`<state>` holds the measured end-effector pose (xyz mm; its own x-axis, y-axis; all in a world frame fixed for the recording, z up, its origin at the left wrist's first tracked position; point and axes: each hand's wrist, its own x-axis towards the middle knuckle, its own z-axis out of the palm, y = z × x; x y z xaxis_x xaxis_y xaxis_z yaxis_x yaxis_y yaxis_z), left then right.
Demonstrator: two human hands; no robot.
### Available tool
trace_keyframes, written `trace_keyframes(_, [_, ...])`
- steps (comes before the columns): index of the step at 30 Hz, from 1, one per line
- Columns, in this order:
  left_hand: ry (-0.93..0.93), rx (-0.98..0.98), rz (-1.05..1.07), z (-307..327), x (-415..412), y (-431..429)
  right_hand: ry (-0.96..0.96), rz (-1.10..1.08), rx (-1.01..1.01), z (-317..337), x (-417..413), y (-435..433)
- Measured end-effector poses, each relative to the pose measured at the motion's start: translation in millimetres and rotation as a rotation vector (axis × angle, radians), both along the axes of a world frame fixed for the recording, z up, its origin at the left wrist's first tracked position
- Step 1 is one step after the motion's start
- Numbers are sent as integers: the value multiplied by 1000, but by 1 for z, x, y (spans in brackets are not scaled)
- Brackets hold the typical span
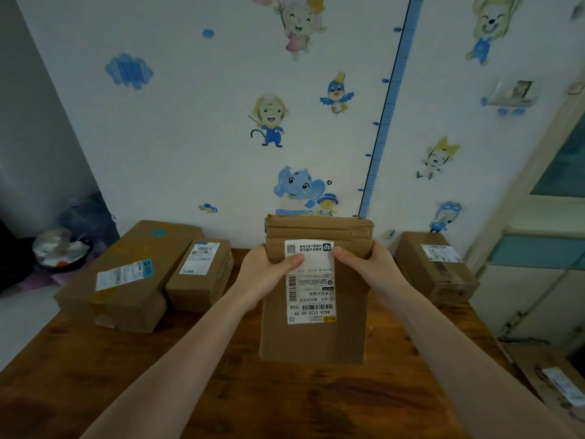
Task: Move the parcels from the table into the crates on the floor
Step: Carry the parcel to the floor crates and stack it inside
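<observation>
Both hands are gripping a flat brown parcel [313, 337] by its upper sides. The left hand [269, 274] is curling round the left edge with its thumb pressing across the top of the white shipping label [311, 299], and the right hand [370, 270] is clamping the right edge with its thumb lying just beside that label. The fingers behind the cardboard are hidden. The parcel is standing nearly upright and leaning a little toward the camera, its folded top flap facing the wall [190, 137] and its lower edge hanging over the wooden table [221, 391]; whether that edge is touching the wood cannot be told. Left of this parcel a smaller parcel [201, 274] is lying on the table, and just beyond it, touching or nearly touching it, a long parcel [126, 274] is resting at the table's far left end, both with labels facing up. Right of the gripped parcel, well apart from it, a squat parcel [433, 267] is sitting against the wall. Lower right of it, past the table's edge, a blurred labelled box [550, 381] is showing.
</observation>
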<state>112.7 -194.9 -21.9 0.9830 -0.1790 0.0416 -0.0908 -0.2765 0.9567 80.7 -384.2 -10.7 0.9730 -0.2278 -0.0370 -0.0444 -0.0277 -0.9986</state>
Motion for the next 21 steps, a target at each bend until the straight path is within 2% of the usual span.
trace_keyframes(6, [-4, -41, -7, 8, 4, 3, -18, 5, -90, 5, 2, 0])
trace_keyframes(11, [20, -57, -8, 13, 6, 6, 33, 17, -19, 6, 3, 1])
trace_keyframes(17, [3, -58, 42, 15, 10, 7, -29, -41, -96, 3, 2, 10])
trace_keyframes(21, [-7, -56, 71, 12, 8, 10, 10, 14, -81, 10, 2, 9])
